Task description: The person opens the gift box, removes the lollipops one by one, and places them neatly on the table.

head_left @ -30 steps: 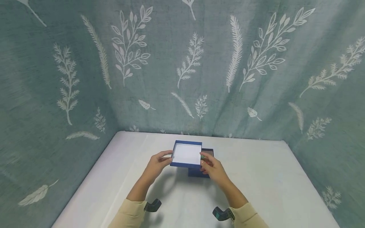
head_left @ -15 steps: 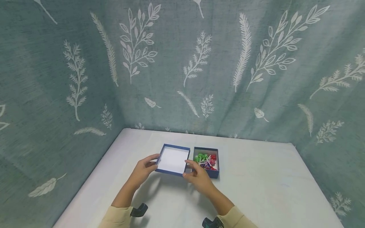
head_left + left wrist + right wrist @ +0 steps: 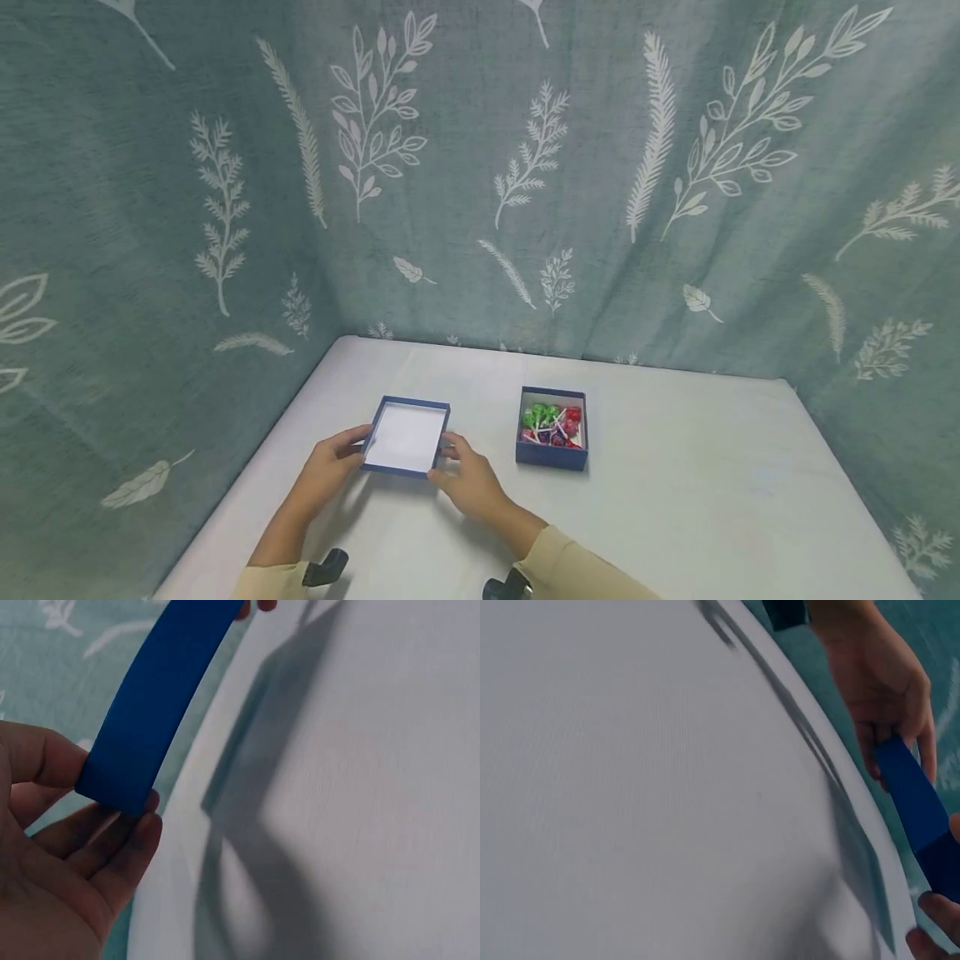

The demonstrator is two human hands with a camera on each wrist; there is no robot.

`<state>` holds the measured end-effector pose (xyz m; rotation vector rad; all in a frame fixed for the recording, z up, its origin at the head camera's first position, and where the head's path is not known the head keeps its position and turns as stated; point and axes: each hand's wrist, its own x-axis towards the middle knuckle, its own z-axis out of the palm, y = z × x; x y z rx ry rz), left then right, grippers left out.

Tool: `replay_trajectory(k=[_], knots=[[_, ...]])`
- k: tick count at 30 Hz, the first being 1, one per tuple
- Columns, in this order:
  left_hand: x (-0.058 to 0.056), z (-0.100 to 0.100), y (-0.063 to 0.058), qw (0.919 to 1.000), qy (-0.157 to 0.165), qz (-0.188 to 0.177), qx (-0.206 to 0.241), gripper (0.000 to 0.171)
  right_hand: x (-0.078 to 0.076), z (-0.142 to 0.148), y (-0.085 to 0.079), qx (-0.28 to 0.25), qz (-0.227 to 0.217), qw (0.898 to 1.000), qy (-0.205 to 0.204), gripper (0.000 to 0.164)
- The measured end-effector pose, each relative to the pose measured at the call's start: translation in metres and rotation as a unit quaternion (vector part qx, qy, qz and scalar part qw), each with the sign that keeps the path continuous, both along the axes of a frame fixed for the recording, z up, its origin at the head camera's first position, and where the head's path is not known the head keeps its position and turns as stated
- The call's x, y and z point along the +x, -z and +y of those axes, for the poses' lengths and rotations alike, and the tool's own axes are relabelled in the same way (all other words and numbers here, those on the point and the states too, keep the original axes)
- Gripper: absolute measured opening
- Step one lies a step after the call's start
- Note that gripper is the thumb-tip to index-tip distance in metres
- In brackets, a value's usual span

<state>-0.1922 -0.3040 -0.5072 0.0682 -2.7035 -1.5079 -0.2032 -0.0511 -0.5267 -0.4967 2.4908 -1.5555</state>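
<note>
Both hands hold a blue box lid [image 3: 406,437] by opposite sides, its white inside facing up, above the left part of the table. The left hand [image 3: 327,465] grips its left edge; in the left wrist view the thumb and fingers [image 3: 124,847] pinch one end of the blue side wall [image 3: 154,712]. The right hand [image 3: 468,479] holds the right edge, and only its fingertips [image 3: 937,911] show in the right wrist view. To the right stands an uncovered blue box [image 3: 551,456] with green, red and purple wrapped lollipops [image 3: 553,423] inside.
A white-covered table [image 3: 675,500] lies beneath the hands. Behind it and along both sides hangs a green curtain [image 3: 465,167] with white leaf prints. The lid and hands cast shadows on the tabletop.
Both hands have carried the lid leftward and lower, from over the box to the table's left part. The box with the lollipops, partly covered from view before, now shows fully.
</note>
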Motion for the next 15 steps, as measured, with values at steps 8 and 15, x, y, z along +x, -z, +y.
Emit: replay_trajectory(k=[8,15], knots=[[0.008,-0.028,-0.001,0.9972,-0.022,-0.019,-0.069,0.046,0.01,-0.038,-0.001,0.123,0.061,0.99,-0.015,0.069],[0.017,-0.047,0.003,0.9947,-0.032,-0.028,-0.094,0.046,0.016,-0.058,0.002,0.222,0.121,0.967,-0.026,0.07]])
